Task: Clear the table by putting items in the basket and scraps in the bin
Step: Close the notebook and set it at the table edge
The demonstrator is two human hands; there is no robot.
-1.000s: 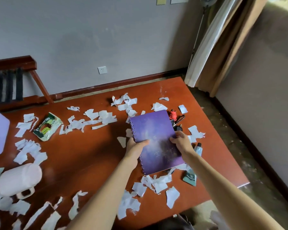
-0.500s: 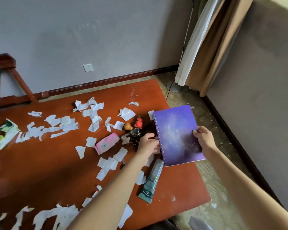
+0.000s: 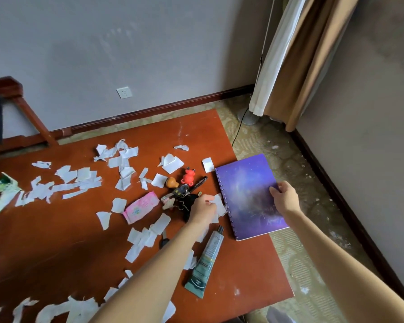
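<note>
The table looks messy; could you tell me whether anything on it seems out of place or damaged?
Yes: torn white paper scraps litter the table, and the purple notebook, gripped by the right hand, sticks out past its right edge.

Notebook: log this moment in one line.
right hand: holds notebook over table edge | left hand: by keys, grip unclear | scraps, tube: on table

One notebook point(image 3: 247, 194), one tube point(image 3: 207, 259), one pink packet point(image 3: 140, 207), many paper scraps point(image 3: 170, 163).
</note>
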